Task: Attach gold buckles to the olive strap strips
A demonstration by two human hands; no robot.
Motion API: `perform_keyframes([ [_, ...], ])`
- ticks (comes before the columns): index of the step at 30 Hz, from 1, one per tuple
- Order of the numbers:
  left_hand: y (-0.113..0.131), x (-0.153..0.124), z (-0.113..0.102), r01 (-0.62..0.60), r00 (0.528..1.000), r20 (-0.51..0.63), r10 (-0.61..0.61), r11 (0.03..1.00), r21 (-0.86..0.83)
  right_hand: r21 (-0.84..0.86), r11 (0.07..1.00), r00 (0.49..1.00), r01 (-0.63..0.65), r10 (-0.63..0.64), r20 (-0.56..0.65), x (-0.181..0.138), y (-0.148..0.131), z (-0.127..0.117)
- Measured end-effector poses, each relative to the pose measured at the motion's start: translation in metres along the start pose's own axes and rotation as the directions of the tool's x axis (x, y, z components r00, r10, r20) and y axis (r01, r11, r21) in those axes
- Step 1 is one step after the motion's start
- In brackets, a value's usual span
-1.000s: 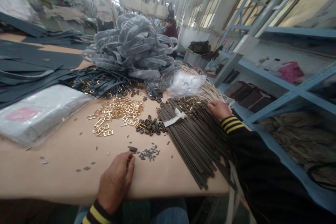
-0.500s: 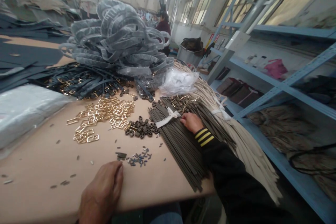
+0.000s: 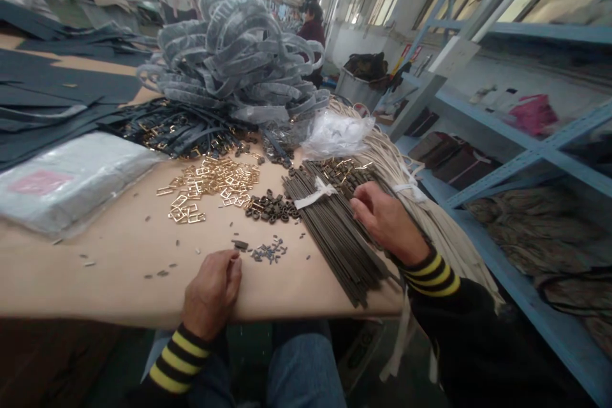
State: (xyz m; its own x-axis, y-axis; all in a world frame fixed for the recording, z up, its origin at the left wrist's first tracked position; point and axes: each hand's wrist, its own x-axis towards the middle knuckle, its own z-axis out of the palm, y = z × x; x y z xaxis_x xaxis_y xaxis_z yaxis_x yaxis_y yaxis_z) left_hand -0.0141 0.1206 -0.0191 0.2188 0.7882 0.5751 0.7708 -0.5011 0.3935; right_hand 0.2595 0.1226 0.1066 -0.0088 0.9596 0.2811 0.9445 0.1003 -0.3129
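Observation:
My right hand [image 3: 385,220] is over the right side of a bundle of thin dark olive strips [image 3: 329,239], its fingers curled together. Whatever those fingers may hold is hidden. A white tie [image 3: 315,193] wraps the bundle near its far end. Near the front table edge rests my left hand [image 3: 213,290], closed, with anything inside it out of sight. Just beyond it lie small dark metal pieces [image 3: 268,250]. Dark strap loops [image 3: 272,206] are heaped left of the bundle, and a pile of gold rectangular buckles [image 3: 224,180] spreads further left.
A tall heap of grey wrapped straps [image 3: 239,57] stands at the back, with dark straps with gold buckles [image 3: 176,127] before it. A plastic-wrapped package [image 3: 76,178] lies left. Long beige cords [image 3: 444,242] hang off the right side beside blue shelving [image 3: 507,169].
My right hand has shifted from beside the white tie toward the bundle's right edge. My left hand stays near the small metal pieces. The camera view has tilted, showing more below the table edge.

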Motion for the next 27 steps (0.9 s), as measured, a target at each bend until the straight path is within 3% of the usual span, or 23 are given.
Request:
perform_keyframes([
  [3, 0.018, -0.002, -0.015, 0.147, 0.989, 0.043, -0.141, 0.956, -0.253, 0.149, 0.967, 0.979, 0.206, -0.203, -0.036, -0.034, -0.038, 0.0],
  [6, 0.048, -0.007, -0.035, 0.347, 0.93, 0.3, -0.212, 0.772, -0.532, 0.307, 0.913, 0.927, 0.267, -0.331, 0.178, -0.064, -0.068, 0.017],
  [8, 0.065, -0.013, -0.044, 0.534, 0.829, 0.501, -0.248, 0.617, -0.578, 0.401, 0.899, 0.897, 0.176, -0.314, 0.312, -0.079, -0.081, 0.031],
  [10, 0.073, -0.021, -0.049, 0.703, 0.698, 0.648, -0.304, 0.46, -0.542, 0.464, 0.885, 0.881, 0.035, -0.247, 0.405, -0.091, -0.087, 0.042],
  [12, 0.074, -0.032, -0.05, 0.814, 0.579, 0.73, -0.363, 0.305, -0.494, 0.513, 0.851, 0.844, -0.109, -0.194, 0.5, -0.1, -0.089, 0.049],
  [14, 0.069, -0.043, -0.05, 0.861, 0.505, 0.758, -0.412, 0.177, -0.477, 0.57, 0.777, 0.774, -0.268, -0.179, 0.607, -0.108, -0.089, 0.055],
  [17, 0.063, -0.056, -0.05, 0.872, 0.461, 0.761, -0.457, 0.073, -0.484, 0.612, 0.595, 0.659, -0.521, -0.176, 0.732, -0.12, -0.086, 0.065],
  [19, 0.062, -0.062, -0.05, 0.879, 0.441, 0.777, -0.449, 0.041, -0.475, 0.614, 0.486, 0.619, -0.622, -0.174, 0.766, -0.127, -0.085, 0.073],
  [27, 0.07, -0.076, -0.04, 0.873, 0.395, 0.846, -0.358, -0.142, -0.467, 0.681, 0.279, 0.64, -0.677, -0.234, 0.732, -0.139, -0.092, 0.086],
])
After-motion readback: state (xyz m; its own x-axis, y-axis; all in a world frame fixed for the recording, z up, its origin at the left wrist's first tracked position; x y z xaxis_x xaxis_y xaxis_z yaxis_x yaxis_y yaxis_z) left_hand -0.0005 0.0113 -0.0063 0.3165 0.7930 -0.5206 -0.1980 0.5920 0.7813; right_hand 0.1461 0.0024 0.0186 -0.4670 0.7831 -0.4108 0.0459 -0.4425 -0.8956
